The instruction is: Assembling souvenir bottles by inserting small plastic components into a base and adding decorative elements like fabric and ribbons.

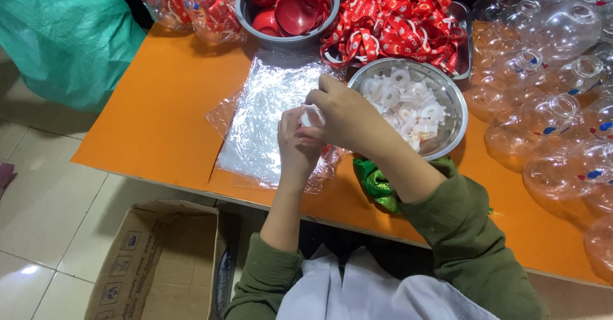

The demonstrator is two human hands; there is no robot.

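My left hand [295, 149] and my right hand [345, 117] meet over the orange table [159, 115], both closed on a small white plastic ring piece [311, 115] held between the fingers. Under them lies a stack of clear plastic bags [262, 115]. Just right of my right hand stands a steel bowl [454, 112] filled with several white plastic rings [408, 103]. A green shiny cloth [373, 182] lies below my right forearm.
A steel bowl of red caps [287, 7] and a tray of red ribbons [396, 20] sit at the back. Clear round plastic bottles [549, 103] crowd the right side. An open cardboard box [163, 262] stands on the tiled floor; a teal sheet [57, 32] hangs left.
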